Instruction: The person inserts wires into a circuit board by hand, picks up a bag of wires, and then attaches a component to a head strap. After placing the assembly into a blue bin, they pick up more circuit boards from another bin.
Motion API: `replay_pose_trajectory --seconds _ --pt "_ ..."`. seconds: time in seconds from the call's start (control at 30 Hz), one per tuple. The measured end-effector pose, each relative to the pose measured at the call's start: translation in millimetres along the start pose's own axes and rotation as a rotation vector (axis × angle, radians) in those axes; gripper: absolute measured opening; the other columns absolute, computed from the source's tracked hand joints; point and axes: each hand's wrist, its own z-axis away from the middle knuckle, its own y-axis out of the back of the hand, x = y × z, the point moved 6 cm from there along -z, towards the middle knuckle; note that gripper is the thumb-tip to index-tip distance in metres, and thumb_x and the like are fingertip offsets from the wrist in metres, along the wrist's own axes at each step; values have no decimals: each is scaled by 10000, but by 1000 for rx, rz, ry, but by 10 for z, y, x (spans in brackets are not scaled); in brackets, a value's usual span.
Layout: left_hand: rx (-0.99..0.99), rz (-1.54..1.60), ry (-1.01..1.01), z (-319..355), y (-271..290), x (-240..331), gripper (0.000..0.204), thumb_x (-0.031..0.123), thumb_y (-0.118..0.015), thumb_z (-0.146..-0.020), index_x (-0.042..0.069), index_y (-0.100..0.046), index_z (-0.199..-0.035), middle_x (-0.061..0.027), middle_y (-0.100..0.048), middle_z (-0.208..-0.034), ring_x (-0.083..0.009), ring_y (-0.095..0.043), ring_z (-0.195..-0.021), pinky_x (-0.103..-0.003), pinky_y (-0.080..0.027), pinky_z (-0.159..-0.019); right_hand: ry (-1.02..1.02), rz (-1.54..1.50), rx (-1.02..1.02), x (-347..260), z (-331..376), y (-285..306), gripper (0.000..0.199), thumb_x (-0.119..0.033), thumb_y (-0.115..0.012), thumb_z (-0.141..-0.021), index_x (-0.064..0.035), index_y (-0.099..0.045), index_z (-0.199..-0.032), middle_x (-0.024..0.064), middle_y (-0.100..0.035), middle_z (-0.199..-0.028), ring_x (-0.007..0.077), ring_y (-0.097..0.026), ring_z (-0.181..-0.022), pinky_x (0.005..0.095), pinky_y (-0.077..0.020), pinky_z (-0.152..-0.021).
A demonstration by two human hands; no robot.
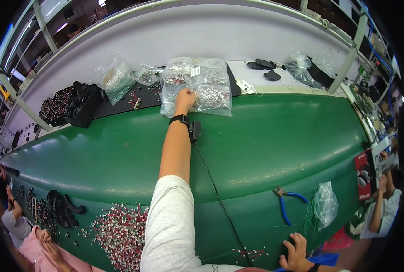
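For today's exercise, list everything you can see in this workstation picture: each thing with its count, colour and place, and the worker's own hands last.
Conveyor belt: one, green, across the middle.
Clear bag of small parts: one, clear with grey and red contents, far edge of belt.
Other clear bags: several, on the far shelf.
Black tray of parts: one, far left.
Pliers: one, blue handles, near right.
Small clear bag: one, beside the pliers.
Pile of small wired parts: one, red and white, near left.
Black cable: one, running from the wrist.
Left hand: on the clear bag.
Right hand: resting on the near edge.
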Motion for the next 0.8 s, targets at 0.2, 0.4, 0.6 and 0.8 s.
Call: replay_pose_trajectory --seconds 0.2,0.4,0.6,0.8 --pt "-20 14 2 0 9 21 393 354 -714 -767 -12 -664 -902 -160 -687 -838 -286 -655 -783 -362 -496 -726 -64 -9 -72 -5 20 -27 563 -206 -595 -726 -2 -483 -1239 279 -380 -1352 472 -361 -1228 560 -305 -1023" --pt "-43 21 34 44 -2 91 406 357 -711 -769 -15 -661 -924 -168 -686 -862 -290 -655 -807 -367 -497 -741 -62 -7 -80 -2 28 -26 565 -209 -591 -732 1 -476 -1244 289 -370 -1356 478 -358 -1227 563 -304 -1024" --pt "-4 2 9 5 64 14 407 369 -709 -766 -11 -653 -899 -164 -681 -853 -297 -649 -805 -373 -493 -741 -40 -20 -77 -23 4 -13 561 -208 -585 -741 8 -472 -1247 294 -366 -1354 484 -359 -1223 564 -303 -1025" --pt "-5 -48 6 26 30 107 348 336 -710 -757 15 -662 -884 -176 -680 -851 -352 -645 -835 -404 -496 -743 14 8 -16 28 16 -6 510 -283 -608 -635 -16 -549 -1066 260 -436 -1173 449 -442 -1095 560 -380 -906"
